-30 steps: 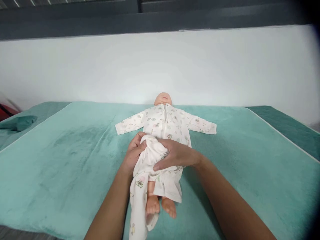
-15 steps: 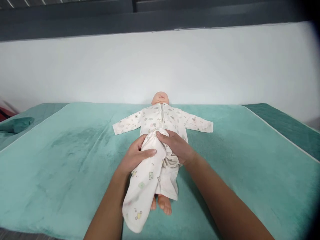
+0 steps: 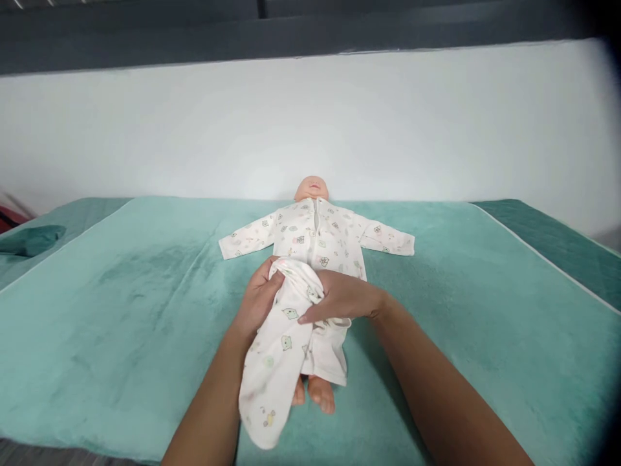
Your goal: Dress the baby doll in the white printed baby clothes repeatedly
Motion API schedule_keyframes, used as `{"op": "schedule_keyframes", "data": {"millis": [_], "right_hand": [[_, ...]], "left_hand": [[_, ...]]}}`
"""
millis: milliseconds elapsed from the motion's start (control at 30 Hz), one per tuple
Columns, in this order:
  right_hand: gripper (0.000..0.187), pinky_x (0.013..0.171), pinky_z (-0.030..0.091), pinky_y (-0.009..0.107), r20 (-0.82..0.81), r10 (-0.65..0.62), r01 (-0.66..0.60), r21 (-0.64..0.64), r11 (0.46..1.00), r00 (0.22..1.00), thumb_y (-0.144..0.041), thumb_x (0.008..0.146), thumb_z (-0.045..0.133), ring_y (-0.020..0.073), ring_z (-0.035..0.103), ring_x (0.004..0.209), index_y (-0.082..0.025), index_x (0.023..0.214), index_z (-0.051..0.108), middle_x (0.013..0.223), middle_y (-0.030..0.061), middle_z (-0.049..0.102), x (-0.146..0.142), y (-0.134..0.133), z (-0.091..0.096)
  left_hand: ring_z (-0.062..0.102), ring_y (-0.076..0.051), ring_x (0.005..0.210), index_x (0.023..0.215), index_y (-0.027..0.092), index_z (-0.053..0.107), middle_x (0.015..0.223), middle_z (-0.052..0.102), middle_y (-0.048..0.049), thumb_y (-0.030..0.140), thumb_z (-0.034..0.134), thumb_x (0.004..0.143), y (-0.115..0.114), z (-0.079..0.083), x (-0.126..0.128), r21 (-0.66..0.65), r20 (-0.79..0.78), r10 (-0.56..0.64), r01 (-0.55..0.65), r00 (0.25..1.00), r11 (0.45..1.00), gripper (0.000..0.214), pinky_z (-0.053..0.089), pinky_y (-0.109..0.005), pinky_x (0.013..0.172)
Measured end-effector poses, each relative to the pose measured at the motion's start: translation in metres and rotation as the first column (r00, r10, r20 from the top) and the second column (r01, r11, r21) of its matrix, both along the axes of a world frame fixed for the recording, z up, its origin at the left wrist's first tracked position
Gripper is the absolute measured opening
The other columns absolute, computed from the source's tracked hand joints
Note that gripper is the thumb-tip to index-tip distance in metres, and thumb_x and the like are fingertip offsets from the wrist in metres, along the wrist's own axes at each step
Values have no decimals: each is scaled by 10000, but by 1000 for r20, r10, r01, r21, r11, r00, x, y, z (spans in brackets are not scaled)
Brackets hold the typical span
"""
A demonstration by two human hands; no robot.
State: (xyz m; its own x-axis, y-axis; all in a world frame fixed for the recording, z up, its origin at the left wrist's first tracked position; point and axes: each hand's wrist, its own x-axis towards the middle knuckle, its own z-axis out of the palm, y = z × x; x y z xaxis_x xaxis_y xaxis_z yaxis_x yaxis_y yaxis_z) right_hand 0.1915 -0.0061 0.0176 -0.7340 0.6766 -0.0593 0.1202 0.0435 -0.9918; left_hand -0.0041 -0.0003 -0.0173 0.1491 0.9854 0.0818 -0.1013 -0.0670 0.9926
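Observation:
A baby doll (image 3: 312, 188) lies on its back, head away from me, in a white printed long-sleeved top (image 3: 334, 233) with both sleeves spread out. Over its lower body I hold a white printed garment that looks like baby pants (image 3: 269, 382), bunched at the upper end. My left hand (image 3: 259, 294) grips the gathered edge with the thumb on top. My right hand (image 3: 339, 298) is on the bunched cloth, thumb lying over its front, other fingers hidden behind or inside. One long piece hangs down to the left. Bare doll feet (image 3: 320, 393) show below the cloth.
A green plush cover (image 3: 145, 323) lies under the doll, with darker green fabric (image 3: 548, 239) along the right side. A white wall (image 3: 310, 123) rises behind the doll's head. At far left is a dark green fold (image 3: 33, 241).
My left hand has moved up to the gathered edge. My right hand has turned and slid lower, its thumb now on the front of the cloth. The doll stays put.

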Motion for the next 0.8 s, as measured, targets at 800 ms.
{"op": "schedule_keyframes", "data": {"millis": [800], "right_hand": [[555,809,509,319,-105,60,-63,-22,998,993,-282,653,831,218,638,980,-256,1170,630,1007,-2,691,-7,-2,10]], "left_hand": [[581,-149,621,913,193,640,694,599,18,369,746,723,-9,3,2,-139,204,107,-80,973,987,281,453,-239,574]]}}
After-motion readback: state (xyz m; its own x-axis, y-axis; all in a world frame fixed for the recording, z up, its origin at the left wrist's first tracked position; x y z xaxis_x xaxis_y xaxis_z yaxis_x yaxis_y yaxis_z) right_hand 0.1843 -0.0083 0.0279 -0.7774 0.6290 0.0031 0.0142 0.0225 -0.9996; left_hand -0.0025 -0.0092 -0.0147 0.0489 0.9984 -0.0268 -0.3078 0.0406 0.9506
